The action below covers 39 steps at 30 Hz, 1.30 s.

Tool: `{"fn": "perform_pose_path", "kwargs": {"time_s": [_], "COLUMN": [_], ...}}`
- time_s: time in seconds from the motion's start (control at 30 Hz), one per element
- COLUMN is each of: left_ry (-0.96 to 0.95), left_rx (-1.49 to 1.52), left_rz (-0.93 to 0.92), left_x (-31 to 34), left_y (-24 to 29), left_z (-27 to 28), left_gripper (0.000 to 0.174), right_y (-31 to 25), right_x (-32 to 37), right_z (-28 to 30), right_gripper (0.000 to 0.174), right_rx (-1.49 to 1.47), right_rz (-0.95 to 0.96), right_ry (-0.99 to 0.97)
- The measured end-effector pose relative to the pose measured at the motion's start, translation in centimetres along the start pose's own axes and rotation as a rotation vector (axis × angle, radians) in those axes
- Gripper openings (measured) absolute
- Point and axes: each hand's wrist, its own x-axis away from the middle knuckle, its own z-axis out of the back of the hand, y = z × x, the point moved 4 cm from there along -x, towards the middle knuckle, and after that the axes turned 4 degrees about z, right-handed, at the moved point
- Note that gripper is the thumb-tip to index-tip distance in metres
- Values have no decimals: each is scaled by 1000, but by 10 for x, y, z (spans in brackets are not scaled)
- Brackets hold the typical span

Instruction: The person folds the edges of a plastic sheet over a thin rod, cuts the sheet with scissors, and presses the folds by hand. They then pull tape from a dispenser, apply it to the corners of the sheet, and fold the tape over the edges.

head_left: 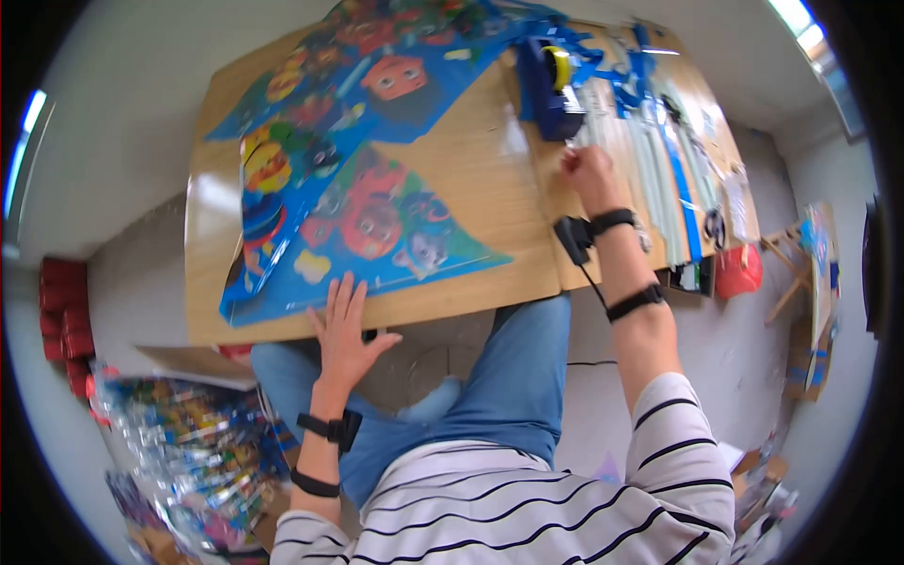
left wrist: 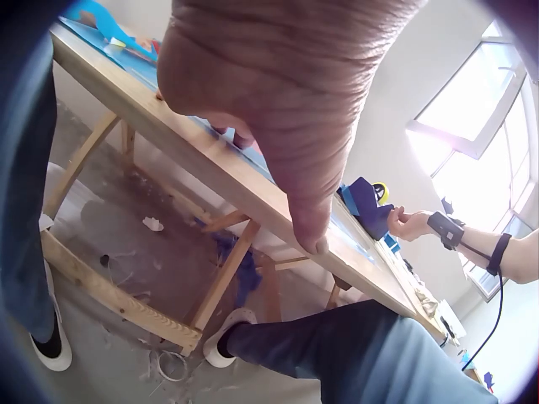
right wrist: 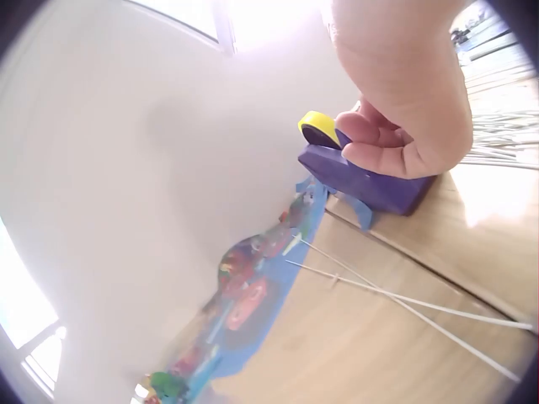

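My left hand (head_left: 344,330) rests with spread, straight fingers on the near edge of a blue plastic sheet (head_left: 377,212) printed with cartoon faces; its thumb points out over the table edge. My right hand (head_left: 591,174) is at the near end of a dark blue tape dispenser (head_left: 551,94) with a yellow-cored roll (head_left: 560,68). In the right wrist view, thumb and index finger (right wrist: 370,156) meet in a pinch that overlaps the dispenser's side. I cannot tell whether a strip of tape is between them.
More printed sheet (head_left: 395,75) lies across the far left of the table. Pale rods (head_left: 659,169), blue strips (head_left: 692,207) and black-handled scissors (head_left: 716,228) lie on the right. Two thin white rods (right wrist: 392,295) cross in the right wrist view. Clear-wrapped colourful packs (head_left: 198,452) stand on the floor.
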Motion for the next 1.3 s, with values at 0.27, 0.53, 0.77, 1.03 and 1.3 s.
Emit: {"fn": "perform_pose_path", "kwargs": {"time_s": [0.27, 0.53, 0.77, 1.03, 1.3], "left_ry": [276, 277, 267, 291, 262], "left_rx": [133, 192, 287, 279, 225], "left_rz": [-23, -38, -68, -63, -45], "left_x": [7, 25, 17, 10, 4], "left_y": [7, 27, 27, 27, 26], "left_z": [11, 2, -7, -1, -4], "left_gripper": [77, 66, 71, 74, 78], "right_y": [3, 113, 133, 135, 137], "right_x": [167, 260, 262, 266, 269], "right_z": [-119, -207, -215, -217, -219], "right_gripper": [7, 5, 3, 5, 6], "right_rx": [930, 1456, 1527, 1562, 1577], "right_rz": [404, 1017, 1116, 1114, 1112], "right_ry": [-1115, -1673, -1747, -1727, -1734]}}
